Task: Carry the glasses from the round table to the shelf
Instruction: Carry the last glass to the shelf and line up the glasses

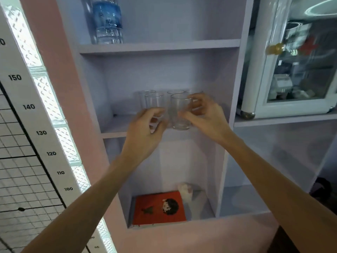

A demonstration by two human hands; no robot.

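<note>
Both of my hands are up at the middle board of the pale lilac shelf [113,133]. My left hand [145,128] curls round the lower part of a clear glass [155,101] at the board's front edge. My right hand [204,115] grips a second clear glass [179,110] next to it, thumb in front and fingers behind. Both glass bases sit at or just over the board; contact is unclear. Behind them several more clear glasses [176,92] stand in a row at the back. The round table is out of view.
A water bottle [107,21] stands on the board above. The compartment below holds a red book [158,207] and a small pale object [186,191]. A glass-door cabinet [295,70] stands at right. A height chart [36,132] runs along the left wall.
</note>
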